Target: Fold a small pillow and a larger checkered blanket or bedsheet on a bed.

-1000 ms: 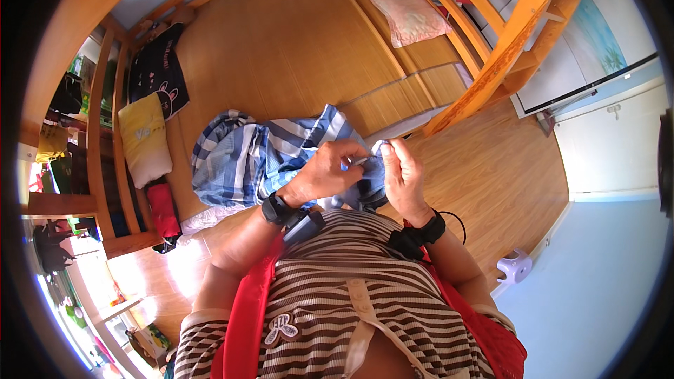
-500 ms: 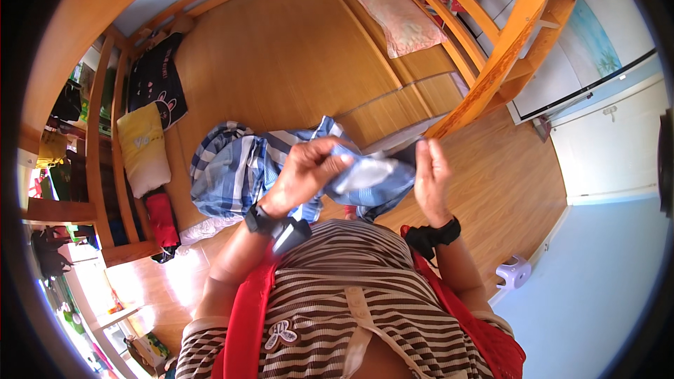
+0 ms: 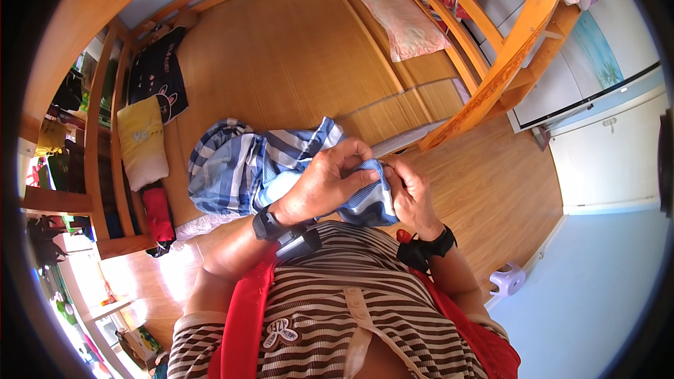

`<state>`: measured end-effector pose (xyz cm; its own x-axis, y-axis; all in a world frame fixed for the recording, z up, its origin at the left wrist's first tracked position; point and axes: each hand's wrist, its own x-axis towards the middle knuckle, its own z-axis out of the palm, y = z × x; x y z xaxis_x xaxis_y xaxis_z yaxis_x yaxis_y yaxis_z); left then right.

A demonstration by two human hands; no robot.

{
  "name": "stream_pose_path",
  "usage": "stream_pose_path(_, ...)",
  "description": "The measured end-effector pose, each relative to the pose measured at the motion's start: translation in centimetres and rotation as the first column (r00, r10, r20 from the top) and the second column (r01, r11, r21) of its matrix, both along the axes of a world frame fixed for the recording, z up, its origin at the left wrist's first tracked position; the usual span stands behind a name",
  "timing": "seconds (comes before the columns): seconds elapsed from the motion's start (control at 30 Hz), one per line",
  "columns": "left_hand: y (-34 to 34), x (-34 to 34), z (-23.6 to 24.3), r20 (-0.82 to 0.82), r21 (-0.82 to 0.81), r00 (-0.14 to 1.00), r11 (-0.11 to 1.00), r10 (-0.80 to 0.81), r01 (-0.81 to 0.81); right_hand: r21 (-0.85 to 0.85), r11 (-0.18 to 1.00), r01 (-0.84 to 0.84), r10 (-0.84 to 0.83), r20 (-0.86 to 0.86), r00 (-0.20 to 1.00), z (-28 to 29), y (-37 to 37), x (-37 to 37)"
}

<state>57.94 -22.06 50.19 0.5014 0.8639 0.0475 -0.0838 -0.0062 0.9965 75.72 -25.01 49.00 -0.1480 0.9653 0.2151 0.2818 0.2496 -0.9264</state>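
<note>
A blue and white checked cloth (image 3: 223, 168) lies bunched on the near edge of the bed, and one end of it comes up into my hands in front of my chest. My left hand (image 3: 324, 181) pinches that end between thumb and fingers. Close beside it, my right hand (image 3: 414, 198) grips the same edge with bent fingers. The two hands almost touch, and a short fold of cloth hangs below them. Whether the cloth is a garment or a cover I cannot tell.
The wooden bunk bed (image 3: 260, 49) carries a tan mat, a pink pillow (image 3: 404, 21), a dark rabbit-print cloth (image 3: 158, 74) and a yellow and white pillow (image 3: 144, 144). Its ladder (image 3: 516, 74) rises at the right. A lilac stool (image 3: 507, 278) stands by the blue wall.
My right hand has moved left to meet my left hand. The cloth stretched between them is now gathered into a short fold at the fingertips.
</note>
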Motion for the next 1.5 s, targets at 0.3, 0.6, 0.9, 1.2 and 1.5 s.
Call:
stream_pose_path(0.3,-0.7,-0.2,0.5,-0.162,-0.017,0.987,1.0,-0.017,0.015,0.041,0.998,-0.056,0.053,0.056,0.997,0.2,0.1,0.0)
stream_pose_path(0.6,-1.1,-0.3,-0.5,-0.157,0.019,0.987,1.0,-0.014,0.017,-0.017,0.988,-0.152,0.151,-0.02,0.988,1.5,-0.7,0.2)
stream_pose_path(0.9,-1.2,0.0,-3.3,-0.053,-0.005,0.981,0.982,-0.187,0.187,-0.2,0.978,0.061,-0.09,-0.137,0.986,0.5,-2.5,1.2)
stream_pose_path(1.2,-2.0,-0.7,-6.7,-0.104,-0.028,0.883,0.888,-0.458,0.458,0.301,0.748,0.591,-0.567,-0.172,0.805,10.3,-6.6,9.7)
stream_pose_path(1.5,-5.4,-3.5,-14.4,-0.185,0.036,0.915,0.928,-0.358,0.37,0.773,0.619,0.136,-0.755,0.538,0.374,24.0,-9.9,17.9)
